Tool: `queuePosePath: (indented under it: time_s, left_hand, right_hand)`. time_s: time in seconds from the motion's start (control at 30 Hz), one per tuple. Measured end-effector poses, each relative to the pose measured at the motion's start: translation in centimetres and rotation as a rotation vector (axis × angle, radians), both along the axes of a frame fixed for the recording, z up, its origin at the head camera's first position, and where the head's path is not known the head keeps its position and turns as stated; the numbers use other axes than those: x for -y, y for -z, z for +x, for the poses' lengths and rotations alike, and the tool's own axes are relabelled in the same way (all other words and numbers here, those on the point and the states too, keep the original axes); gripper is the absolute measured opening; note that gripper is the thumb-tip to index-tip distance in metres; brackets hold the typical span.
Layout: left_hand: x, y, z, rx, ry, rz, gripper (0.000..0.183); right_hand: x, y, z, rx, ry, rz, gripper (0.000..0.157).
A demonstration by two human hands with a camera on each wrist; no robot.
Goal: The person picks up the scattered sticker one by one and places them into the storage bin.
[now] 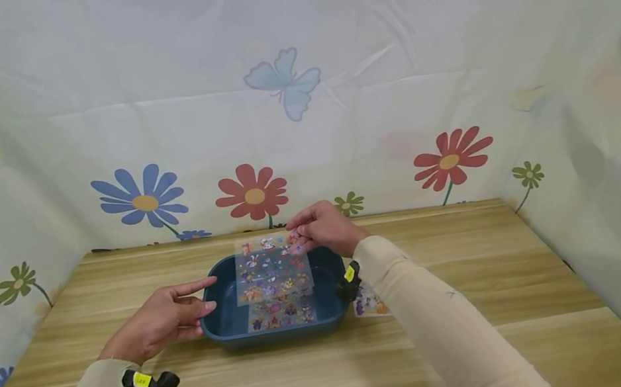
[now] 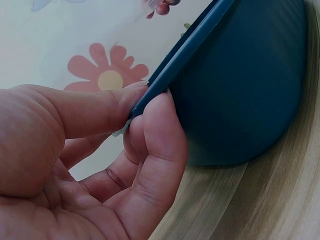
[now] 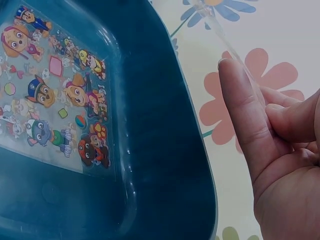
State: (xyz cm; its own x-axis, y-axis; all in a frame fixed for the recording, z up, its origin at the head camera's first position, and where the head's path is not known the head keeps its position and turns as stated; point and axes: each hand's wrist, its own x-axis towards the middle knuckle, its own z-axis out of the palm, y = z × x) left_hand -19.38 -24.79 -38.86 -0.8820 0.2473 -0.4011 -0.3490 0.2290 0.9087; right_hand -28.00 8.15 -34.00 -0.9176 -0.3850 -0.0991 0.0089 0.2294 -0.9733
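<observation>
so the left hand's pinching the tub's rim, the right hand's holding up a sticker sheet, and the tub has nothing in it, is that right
Not quite: the tub isn't empty. The right wrist view shows another sheet lying in it. The rest holds: the left hand pinches the rim, and the right hand holds up a sticker sheet.

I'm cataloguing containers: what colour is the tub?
Dark teal-blue; the tub shows best in the left wrist view.

No text can be read. A yellow label [image 1: 142, 380] with dark characters is borne by the left wrist device [image 1: 165, 386], a second yellow label [image 1: 349, 273] by the right wrist device [image 1: 349, 290]; both are too small to be deciphered.
</observation>
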Motion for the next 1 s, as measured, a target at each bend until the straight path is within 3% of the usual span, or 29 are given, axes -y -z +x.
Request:
queuePosePath:
  time_s: [1.0]
  left_hand:
    - [0.1,0.1,0.1,0.0,0.002,0.005,0.077]
  right_hand:
    - [1.1,0.1,-0.2,0.0,-0.007,-0.044,0.026]
